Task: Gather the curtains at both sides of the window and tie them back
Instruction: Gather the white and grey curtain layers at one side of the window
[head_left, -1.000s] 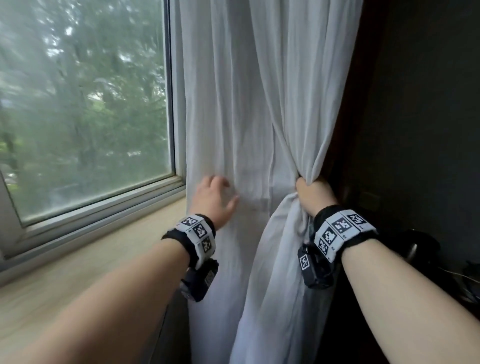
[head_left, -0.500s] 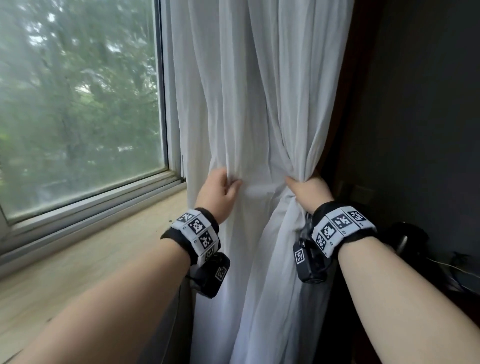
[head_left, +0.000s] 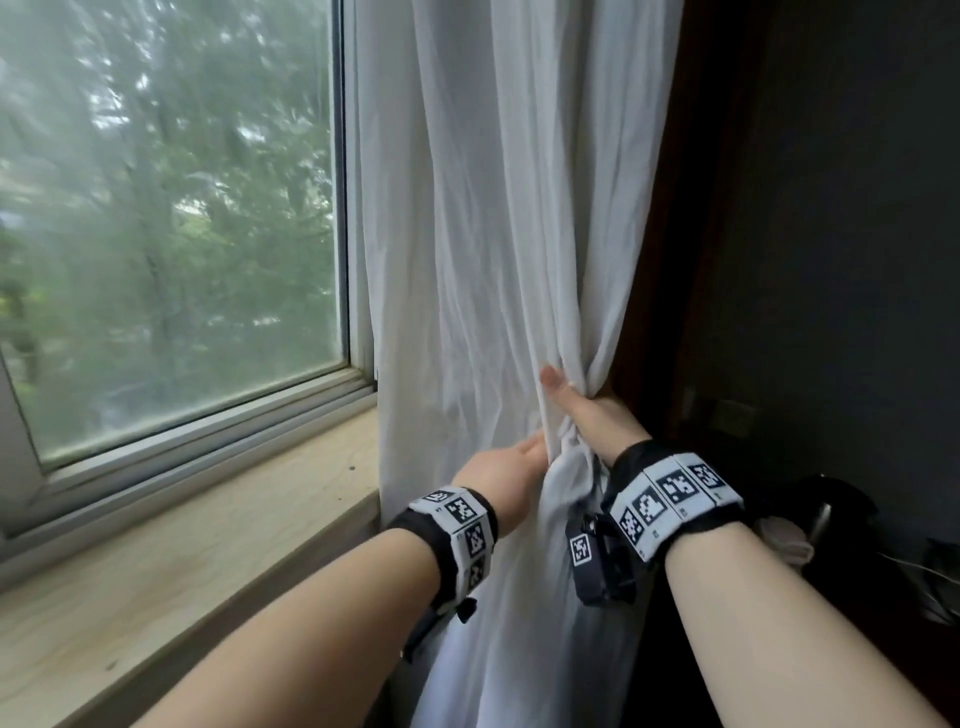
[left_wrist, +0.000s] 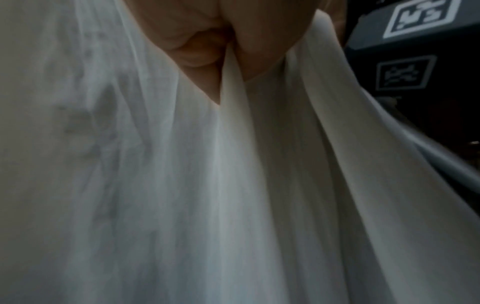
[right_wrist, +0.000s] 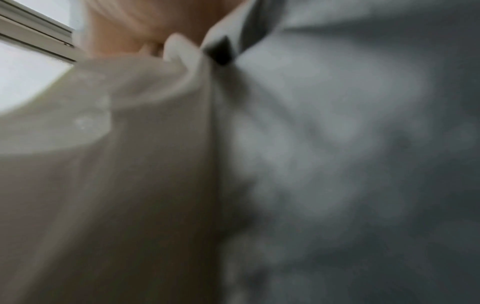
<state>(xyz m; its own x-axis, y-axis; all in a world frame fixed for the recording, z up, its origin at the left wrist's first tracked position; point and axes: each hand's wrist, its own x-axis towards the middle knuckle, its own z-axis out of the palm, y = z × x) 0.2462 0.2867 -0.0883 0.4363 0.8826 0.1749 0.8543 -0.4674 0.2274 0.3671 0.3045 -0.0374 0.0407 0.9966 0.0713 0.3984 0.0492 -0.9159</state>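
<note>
one white sheer fabric curtain (head_left: 498, 218), your two hands, left hand (head_left: 506, 470) and right hand (head_left: 597, 415) both clamped on its bunched waist, one window (head_left: 171, 208) left of the grip

Both hands bunch the white curtain (head_left: 498, 208) beside the window (head_left: 171, 218): left hand (head_left: 501, 475) just below right hand (head_left: 597, 415), wooden sill (head_left: 182, 545) underneath.
</note>
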